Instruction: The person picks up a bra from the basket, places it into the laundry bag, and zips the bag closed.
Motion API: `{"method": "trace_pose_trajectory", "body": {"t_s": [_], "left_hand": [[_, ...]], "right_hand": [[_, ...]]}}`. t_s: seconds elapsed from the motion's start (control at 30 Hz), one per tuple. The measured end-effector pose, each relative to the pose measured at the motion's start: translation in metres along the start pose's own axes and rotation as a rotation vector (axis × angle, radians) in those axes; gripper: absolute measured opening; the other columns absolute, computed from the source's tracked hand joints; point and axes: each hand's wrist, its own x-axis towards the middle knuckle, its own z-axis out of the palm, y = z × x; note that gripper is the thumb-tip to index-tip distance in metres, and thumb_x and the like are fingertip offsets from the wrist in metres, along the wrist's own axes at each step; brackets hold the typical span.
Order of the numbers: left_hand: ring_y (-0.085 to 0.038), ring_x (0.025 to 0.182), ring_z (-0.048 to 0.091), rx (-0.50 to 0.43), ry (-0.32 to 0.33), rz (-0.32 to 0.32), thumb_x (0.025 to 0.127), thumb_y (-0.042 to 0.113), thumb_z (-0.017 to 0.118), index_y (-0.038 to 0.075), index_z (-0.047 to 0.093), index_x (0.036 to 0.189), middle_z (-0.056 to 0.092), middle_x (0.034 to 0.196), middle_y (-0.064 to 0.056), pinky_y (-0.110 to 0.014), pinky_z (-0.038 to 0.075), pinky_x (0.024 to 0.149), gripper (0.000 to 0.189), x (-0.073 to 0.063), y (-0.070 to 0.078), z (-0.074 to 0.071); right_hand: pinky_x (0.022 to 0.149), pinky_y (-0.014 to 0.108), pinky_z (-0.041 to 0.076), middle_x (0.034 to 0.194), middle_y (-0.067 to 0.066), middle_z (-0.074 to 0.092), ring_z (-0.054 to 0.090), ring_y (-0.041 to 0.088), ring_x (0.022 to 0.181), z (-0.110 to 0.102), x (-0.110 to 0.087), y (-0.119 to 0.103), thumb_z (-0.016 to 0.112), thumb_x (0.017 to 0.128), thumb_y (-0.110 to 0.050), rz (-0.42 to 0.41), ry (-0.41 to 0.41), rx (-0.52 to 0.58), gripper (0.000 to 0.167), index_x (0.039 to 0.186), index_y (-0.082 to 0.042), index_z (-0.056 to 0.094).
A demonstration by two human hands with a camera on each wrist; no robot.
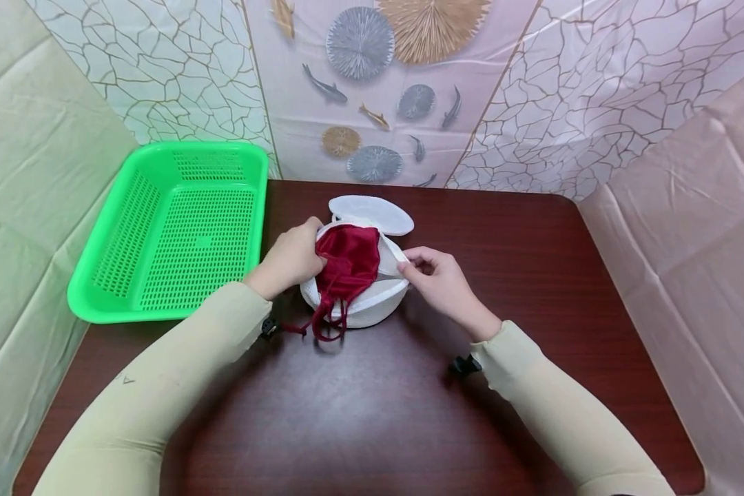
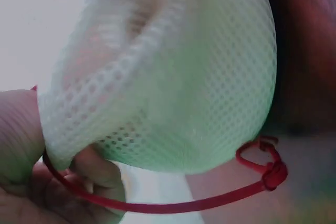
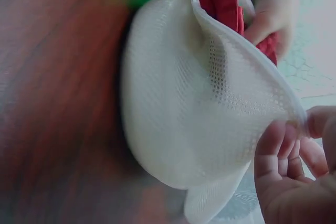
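A white mesh laundry bag (image 1: 375, 315) stands on the table with its round lid flap (image 1: 372, 212) folded back behind it. Red satin fabric (image 1: 353, 251), perhaps a garment, lies in its mouth, and thin red straps (image 1: 331, 324) hang over the front. My left hand (image 1: 294, 253) grips the left rim, its thumb by the red cloth; in the left wrist view its fingers curl under the mesh edge, beside a knotted red strap (image 2: 157, 207). On the opposite side my right hand (image 1: 439, 279) pinches the rim between thumb and fingertips, pulling the mesh (image 3: 220, 103) taut.
A green perforated plastic basket (image 1: 257, 227) stands to the left, close to my left forearm. The dark red-brown table (image 1: 372, 413) meets a patterned backdrop (image 1: 322, 117) at the back, and pale cloth walls rise on both sides.
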Motion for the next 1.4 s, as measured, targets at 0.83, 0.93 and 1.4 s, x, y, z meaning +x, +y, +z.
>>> {"method": "trace_pose_trajectory", "body": {"t_s": [0.83, 0.93, 1.4], "left_hand": [[-0.020, 0.086, 0.059, -0.137, -0.175, 0.082, 0.086, 0.041, 0.072, 0.003, 0.048, 0.120, 0.060, 0.100, -0.009, -0.037, 0.047, 0.080, 0.057, -0.041, -0.010, -0.029], [-0.019, 0.086, 0.059, -0.106, -0.171, 0.091, 0.085, 0.045, 0.071, 0.003, 0.046, 0.118, 0.060, 0.101, -0.010, -0.037, 0.048, 0.079, 0.059, -0.050, -0.007, -0.022], [-0.016, 0.065, 0.053, 0.041, -0.103, 0.107, 0.068, 0.059, 0.079, 0.010, 0.051, 0.102, 0.057, 0.077, 0.000, -0.032, 0.044, 0.057, 0.067, -0.081, -0.015, 0.021]], "right_hand": [[0.055, 0.022, 0.049, 0.083, 0.027, 0.062, 0.058, 0.014, 0.059, -0.013, 0.007, -0.009, 0.064, 0.092, -0.005, 0.098, 0.069, -0.037, 0.018, 0.103, 0.008, 0.067], [0.055, 0.022, 0.049, 0.083, 0.028, 0.062, 0.057, 0.013, 0.058, -0.013, 0.007, -0.009, 0.064, 0.092, -0.005, 0.092, 0.070, -0.035, 0.017, 0.102, 0.009, 0.067], [0.056, 0.025, 0.051, 0.082, 0.024, 0.062, 0.057, 0.012, 0.059, -0.010, 0.006, -0.006, 0.064, 0.091, -0.004, 0.078, 0.069, -0.031, 0.018, 0.103, 0.009, 0.067]]}}
